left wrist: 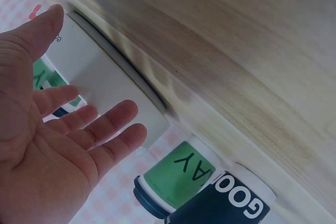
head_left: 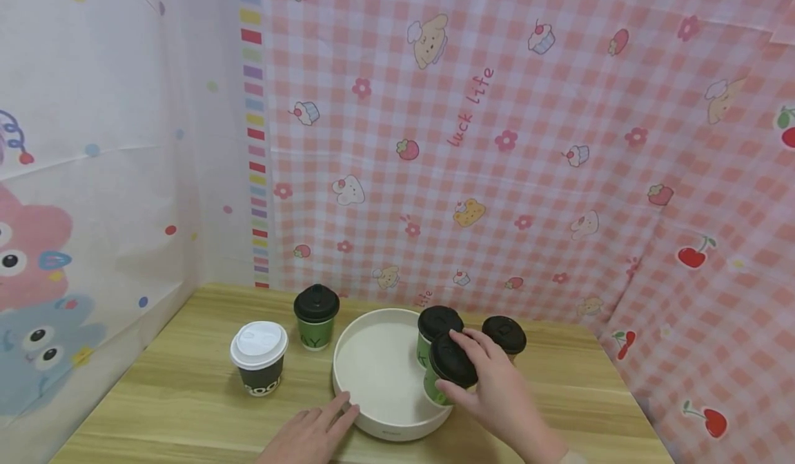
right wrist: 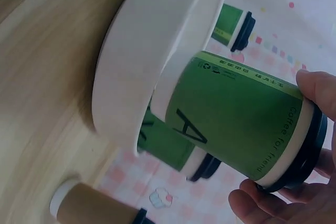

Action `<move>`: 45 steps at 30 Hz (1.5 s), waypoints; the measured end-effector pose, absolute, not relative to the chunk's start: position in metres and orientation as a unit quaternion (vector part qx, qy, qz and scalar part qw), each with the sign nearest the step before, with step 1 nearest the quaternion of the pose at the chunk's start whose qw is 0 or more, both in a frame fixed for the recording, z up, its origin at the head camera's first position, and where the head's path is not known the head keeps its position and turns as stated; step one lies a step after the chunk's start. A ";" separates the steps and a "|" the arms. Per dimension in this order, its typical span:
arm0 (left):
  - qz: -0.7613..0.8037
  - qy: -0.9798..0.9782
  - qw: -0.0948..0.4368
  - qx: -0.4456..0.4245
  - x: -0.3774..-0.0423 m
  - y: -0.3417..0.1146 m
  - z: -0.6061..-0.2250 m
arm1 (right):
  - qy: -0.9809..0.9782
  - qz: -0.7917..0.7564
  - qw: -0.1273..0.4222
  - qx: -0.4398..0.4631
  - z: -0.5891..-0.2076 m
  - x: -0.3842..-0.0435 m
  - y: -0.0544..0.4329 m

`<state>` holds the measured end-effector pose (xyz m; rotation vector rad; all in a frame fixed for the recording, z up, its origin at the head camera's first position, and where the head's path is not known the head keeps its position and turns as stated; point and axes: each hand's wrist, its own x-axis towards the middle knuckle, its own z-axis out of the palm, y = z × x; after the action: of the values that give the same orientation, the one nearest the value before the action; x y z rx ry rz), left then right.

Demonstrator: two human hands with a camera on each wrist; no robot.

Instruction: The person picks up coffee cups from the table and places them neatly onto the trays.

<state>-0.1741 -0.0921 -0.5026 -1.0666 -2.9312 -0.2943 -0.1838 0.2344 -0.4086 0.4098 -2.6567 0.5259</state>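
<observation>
One green cup [head_left: 437,324] stands in tray [head_left: 375,364]; second green cup [head_left: 450,366], lid gripped by right hand [head_left: 497,384], unreleased; outside: white-lidded cup [head_left: 259,358], third green cup [head_left: 316,317], brown cup [right wrist: 95,205]; left hand [head_left: 315,428] outstretched.

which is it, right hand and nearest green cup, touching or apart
Touching: right wrist view shows the right hand gripping the green cup by its black lid.

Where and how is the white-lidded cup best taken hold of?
Probably round its dark body, just below the white lid, coming from the left or near side. The white-lidded cup stands upright and tapers to its base; a green cup and the white bowl stand to its right.
</observation>
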 end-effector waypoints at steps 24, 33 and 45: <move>-0.106 -0.938 0.004 -0.331 -0.173 -0.090 -0.505 | -0.953 0.147 0.208 0.165 -0.443 -0.195 0.206; -0.105 -0.937 0.007 -0.334 -0.172 -0.090 -0.503 | -0.959 0.153 0.189 0.147 -0.443 -0.198 0.209; -0.099 -0.934 0.017 -0.342 -0.172 -0.091 -0.503 | -0.961 0.145 0.183 0.147 -0.443 -0.200 0.211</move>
<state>-0.1718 -0.0913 -0.5031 -1.0628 -2.9035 -0.3081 -0.1999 0.2113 -0.4430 0.4148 -2.7106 0.4097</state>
